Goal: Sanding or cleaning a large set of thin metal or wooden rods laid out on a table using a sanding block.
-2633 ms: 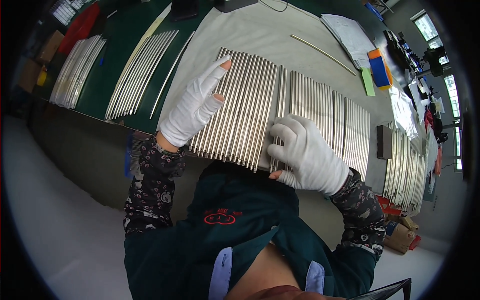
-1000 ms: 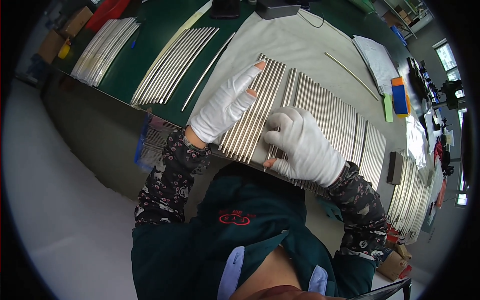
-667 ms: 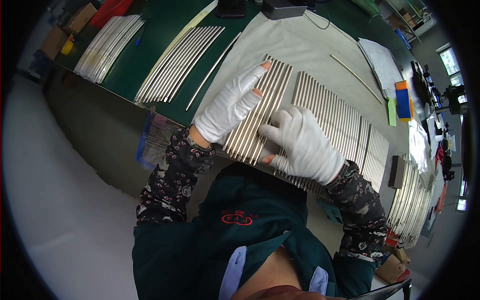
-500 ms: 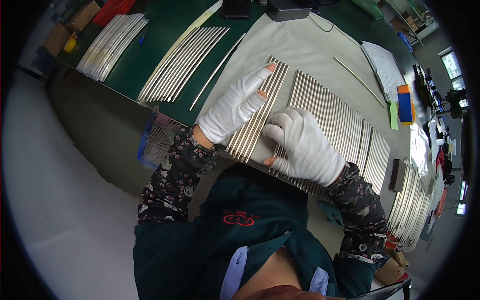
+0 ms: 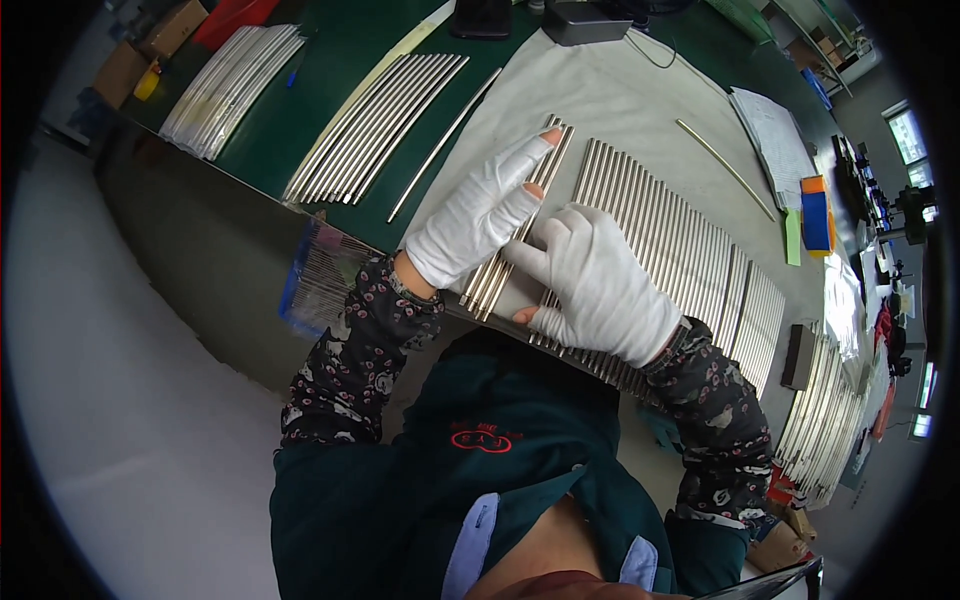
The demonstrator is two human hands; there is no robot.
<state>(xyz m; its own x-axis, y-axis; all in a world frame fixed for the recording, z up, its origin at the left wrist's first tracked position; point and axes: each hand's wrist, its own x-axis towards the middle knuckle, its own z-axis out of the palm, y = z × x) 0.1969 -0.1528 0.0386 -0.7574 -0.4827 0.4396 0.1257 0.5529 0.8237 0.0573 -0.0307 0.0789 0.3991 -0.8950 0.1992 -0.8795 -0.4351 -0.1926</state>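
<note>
My left hand (image 5: 478,212), in a white glove with bare fingertips, lies stretched out along the left edge of a small group of metal rods (image 5: 492,290). My right hand (image 5: 598,285), gloved alike with a bare thumb tip, is over the left end of a long row of metal rods (image 5: 650,210). Its index finger reaches left to the small group, while the thumb stands apart near the rods' lower ends. The other right fingers are bent, their tips partly hidden. No rod is visibly lifted.
Pale cloth (image 5: 560,85) covers part of the green table (image 5: 262,165). To the left lie a rod bundle (image 5: 375,130), a single rod (image 5: 445,145) and wrapped rods (image 5: 232,90). Rightward are a lone rod (image 5: 725,168), papers (image 5: 770,130), a dark block (image 5: 798,357) and more rods (image 5: 822,425).
My right hand has shifted slightly left, its index finger now at the small group. That group shows fewer rods, and the long row's left end has more. My left hand stays laid along the rods.
</note>
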